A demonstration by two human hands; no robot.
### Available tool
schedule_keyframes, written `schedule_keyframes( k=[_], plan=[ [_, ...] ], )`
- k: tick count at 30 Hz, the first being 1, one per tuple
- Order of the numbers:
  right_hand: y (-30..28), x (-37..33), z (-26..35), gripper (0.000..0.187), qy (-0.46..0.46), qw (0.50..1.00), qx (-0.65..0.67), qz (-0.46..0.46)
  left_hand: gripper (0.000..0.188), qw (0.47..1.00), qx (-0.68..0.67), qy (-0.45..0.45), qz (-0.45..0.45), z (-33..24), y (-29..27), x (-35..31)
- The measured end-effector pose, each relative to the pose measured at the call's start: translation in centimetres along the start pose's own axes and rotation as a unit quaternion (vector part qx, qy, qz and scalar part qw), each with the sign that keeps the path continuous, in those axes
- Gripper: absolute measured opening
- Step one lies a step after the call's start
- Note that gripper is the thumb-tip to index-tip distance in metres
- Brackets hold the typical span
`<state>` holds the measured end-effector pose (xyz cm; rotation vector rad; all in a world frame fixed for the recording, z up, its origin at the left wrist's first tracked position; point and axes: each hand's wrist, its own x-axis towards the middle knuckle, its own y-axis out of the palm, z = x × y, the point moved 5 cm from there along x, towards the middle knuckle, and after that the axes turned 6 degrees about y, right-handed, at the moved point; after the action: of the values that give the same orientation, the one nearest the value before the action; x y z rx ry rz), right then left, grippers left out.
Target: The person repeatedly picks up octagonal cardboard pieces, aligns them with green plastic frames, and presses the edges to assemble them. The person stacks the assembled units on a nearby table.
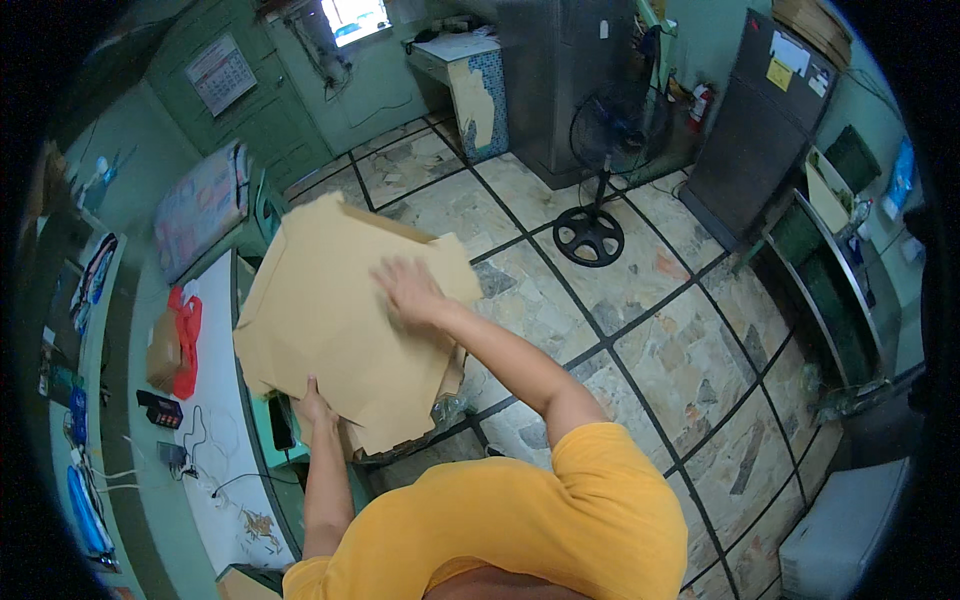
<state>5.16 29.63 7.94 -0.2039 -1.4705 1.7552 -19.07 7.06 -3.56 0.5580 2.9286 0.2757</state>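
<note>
A large flat piece of brown cardboard (330, 310) with folded flaps and notched corners is spread out in front of me. My left hand (315, 408) grips its near edge, the thumb on top and the other fingers mostly hidden. Over the right part of the cardboard, my right hand (408, 290) has its fingers spread, palm down and slightly blurred. It appears to rest on the surface. Under the near right edge, more cardboard layers and a bit of clear plastic (452, 410) show. What supports the cardboard is hidden.
To the left runs a white-topped table (215, 330) with a red bag (186, 340), a small black device (160, 408) and cables. A black pedestal fan (590, 235) stands on the tiled floor ahead, near dark refrigerators (750, 130). A grey-white bin (840, 530) sits lower right.
</note>
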Motion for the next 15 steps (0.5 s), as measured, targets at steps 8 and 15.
schedule_keyframes(
  k=[8, 15],
  plan=[
    [10.4, -12.0, -0.8, 0.042, -0.231, 0.946, 0.006, 0.227, 0.050, 0.993, 0.113, -0.036, 0.017, 3.2, -6.3, -0.9],
    [11.1, -10.4, -2.2, 0.019, -0.260, 0.932, 0.125, 0.221, 0.037, 0.579, 0.628, 0.286, 0.435, -0.2, -5.4, -6.7]
  ],
)
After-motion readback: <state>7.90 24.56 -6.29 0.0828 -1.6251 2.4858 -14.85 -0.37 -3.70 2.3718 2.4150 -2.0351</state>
